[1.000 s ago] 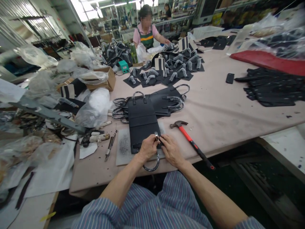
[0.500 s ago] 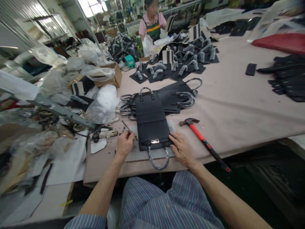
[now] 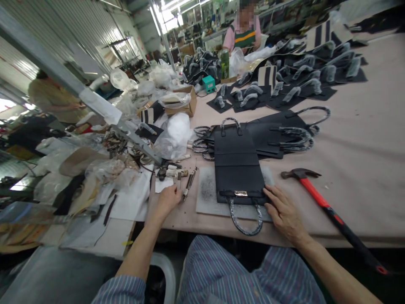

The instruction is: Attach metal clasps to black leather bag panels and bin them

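A flat black handbag piece (image 3: 238, 171) with a gold-coloured clasp (image 3: 241, 194) lies on a grey slab (image 3: 207, 192). Its two handles are wrapped in clear plastic. My right hand (image 3: 283, 211) rests with outstretched fingers against the piece's lower right edge. To the left of the slab, the fingers of my left hand (image 3: 167, 199) are pinched together, with a thin metal tool (image 3: 179, 181) standing up from them; its lower end is hidden. Close beside that hand lie slim metal tools (image 3: 190, 184). A claw hammer (image 3: 319, 198) with a red and black handle lies to the right.
More black handbag pieces (image 3: 268, 131) are stacked just behind. Further back lie several black panels (image 3: 284, 95) with wrapped handles, near a teal box (image 3: 209, 84). A metal post (image 3: 133, 137) slants across the left, over plastic bags and scraps. Two people are in the background.
My left hand has moved left, away from the handbag piece, and slim tools now lie beside the slab. The view has swung left. My right hand stays at the piece's edge.
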{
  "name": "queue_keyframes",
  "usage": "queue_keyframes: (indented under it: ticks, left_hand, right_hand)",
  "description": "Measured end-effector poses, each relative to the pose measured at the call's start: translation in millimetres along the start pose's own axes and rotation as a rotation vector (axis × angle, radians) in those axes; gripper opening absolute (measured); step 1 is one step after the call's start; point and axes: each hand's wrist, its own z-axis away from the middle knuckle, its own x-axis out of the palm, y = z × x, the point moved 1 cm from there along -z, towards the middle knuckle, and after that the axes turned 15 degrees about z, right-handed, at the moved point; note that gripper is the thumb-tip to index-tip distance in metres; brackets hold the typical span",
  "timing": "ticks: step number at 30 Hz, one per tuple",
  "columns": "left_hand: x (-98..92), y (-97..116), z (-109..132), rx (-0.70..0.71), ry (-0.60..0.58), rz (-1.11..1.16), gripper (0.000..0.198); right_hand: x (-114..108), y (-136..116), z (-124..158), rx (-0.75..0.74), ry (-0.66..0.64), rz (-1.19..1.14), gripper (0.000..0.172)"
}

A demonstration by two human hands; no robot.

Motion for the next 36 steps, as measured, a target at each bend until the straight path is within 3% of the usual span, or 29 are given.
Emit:
queue_keyframes:
  ticks: [6,12,16,20,23,28,32,36]
  left_hand:
    - [2.4,14.1,1.7,0.010,-0.037,-0.144,0.029]
    - [7.5,13.9,2.1,0.075,-0.032,-0.285,0.035]
    - [6.4,15.5,2.4,0.030,-0.065,-0.316,0.034]
    - [4.0,29.0,4.2,0.066,0.048,-0.306,0.035]
    - [11.1,49.5,6.5,0.192,0.077,-0.184,0.031]
    - [42.1,105.6,17.1,0.638,-0.023,0.056,0.017]
    - [59.6,141.4,22.7,0.837,-0.077,-0.038,0.008]
    - [60.0,154.9,23.7,0.941,-0.147,-0.208,0.016]
  right_hand:
    - [-1.5,-3.6,-1.4,0.036,-0.002,-0.011,0.049]
    - [-5.8,-6.2,-4.0,0.045,-0.022,-0.032,0.047]
    - [-8.5,-6.7,-5.0,0.049,-0.026,-0.046,0.046]
    - [-9.9,-7.4,-5.2,0.054,-0.040,-0.045,0.046]
    - [-9.7,-7.1,-4.3,0.057,-0.044,-0.050,0.045]
    - [-17.3,-10.0,-9.2,0.051,-0.043,-0.042,0.040]
    - [-34.8,-20.7,-31.6,-0.009,-0.125,0.114,0.029]
    - [-46.8,-35.3,-62.7,-0.235,-0.364,0.330,0.024]
